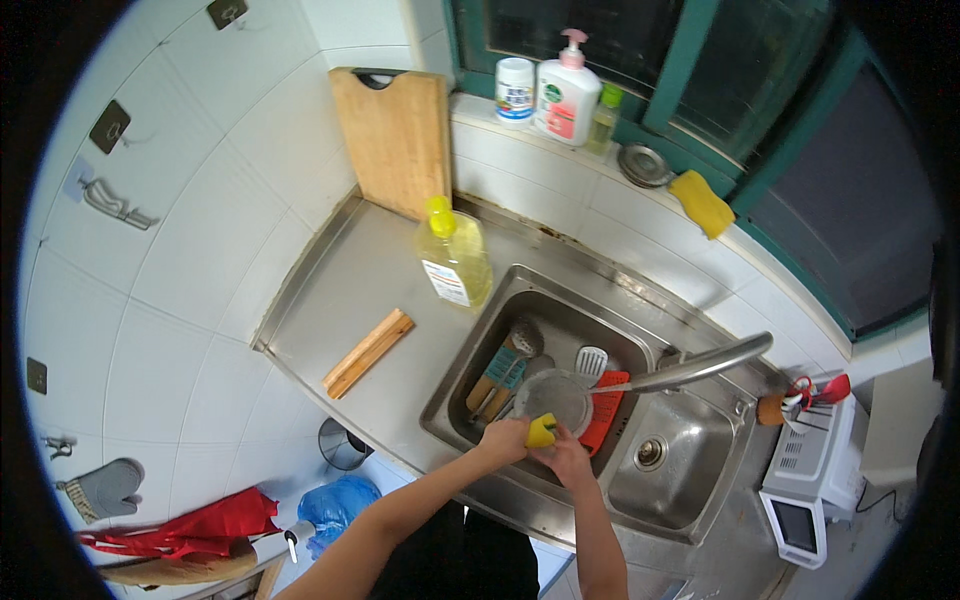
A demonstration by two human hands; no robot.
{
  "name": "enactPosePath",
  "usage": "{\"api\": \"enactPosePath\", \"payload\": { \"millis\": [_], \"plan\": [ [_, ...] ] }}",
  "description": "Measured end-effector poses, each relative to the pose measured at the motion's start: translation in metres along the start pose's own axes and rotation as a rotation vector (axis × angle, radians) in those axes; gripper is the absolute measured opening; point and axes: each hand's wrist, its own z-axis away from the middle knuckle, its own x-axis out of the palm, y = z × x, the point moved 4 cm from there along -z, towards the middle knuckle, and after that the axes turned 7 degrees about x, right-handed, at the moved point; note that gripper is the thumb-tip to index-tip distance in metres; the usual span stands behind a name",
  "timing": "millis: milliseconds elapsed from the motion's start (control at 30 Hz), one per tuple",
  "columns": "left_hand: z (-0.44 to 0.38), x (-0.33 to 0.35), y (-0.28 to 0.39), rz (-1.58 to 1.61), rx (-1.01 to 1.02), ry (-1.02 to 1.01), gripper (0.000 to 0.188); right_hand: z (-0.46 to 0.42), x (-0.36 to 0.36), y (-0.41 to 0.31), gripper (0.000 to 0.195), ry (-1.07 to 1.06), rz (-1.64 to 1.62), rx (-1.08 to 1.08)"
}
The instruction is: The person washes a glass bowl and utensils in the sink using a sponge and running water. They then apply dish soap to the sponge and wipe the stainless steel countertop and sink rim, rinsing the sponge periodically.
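Both hands are over the large left sink basin (491, 330). My left hand (504, 441) is closed on a yellow sponge (538, 432) with a bit of green showing. Close beside it, my right hand (561, 454) has its fingers at the near rim of a round, whitish see-through bowl or strainer (553, 397); its exact grip is partly hidden. From the curved metal faucet (705, 364), water appears to run towards this round piece. Below lie a red slotted turner (616, 405), a white slotted turner (592, 361), a metal skimmer (526, 337) and wooden-and-teal utensils (495, 375).
A wooden block (367, 354) and a yellow detergent bottle (454, 259) stand on the left counter near a leaning cutting board (397, 139). The smaller basin (675, 472) adjoins on the right, with a white appliance (806, 465) beyond. Bottles (566, 101) and a yellow cloth (702, 204) line the sill.
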Motion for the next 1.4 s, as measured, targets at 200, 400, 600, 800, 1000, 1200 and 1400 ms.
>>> {"api": "enactPosePath", "payload": {
  "millis": [200, 400, 600, 800, 1000, 1200, 1400],
  "plan": [
    [0.041, -0.022, -0.025, 0.048, 0.184, 0.233, 0.086, -0.032, 0.050, 0.032, 0.057, 0.063, -0.043, 0.284],
    [0.097, -0.098, -0.100, 0.107, 0.248, 0.410, 0.088, -0.045, 0.120, 0.028, 0.048, 0.108, -0.167, 0.146],
    [0.136, -0.151, -0.226, -0.227, -0.302, 0.863, 0.068, -0.108, 0.134, 0.004, 0.043, 0.447, 0.456, -0.353],
    [0.111, -0.137, -0.284, -0.266, -0.235, 0.503, 0.063, -0.180, 0.236, 0.004, 0.051, 0.719, 1.611, -0.786],
    [0.097, -0.128, -0.302, -0.315, -0.158, 0.391, 0.054, -0.191, 0.243, 0.005, 0.059, 0.449, 2.061, -0.930],
    [0.113, -0.152, -0.300, 0.052, -0.208, 0.367, 0.042, -0.214, 0.222, -0.011, 0.058, 0.511, 2.022, -0.848],
    [0.174, -0.159, -0.339, 0.904, -0.445, 0.671, 0.036, -0.264, 0.261, 0.030, 0.052, 0.993, 1.885, -0.738]
  ]
}}
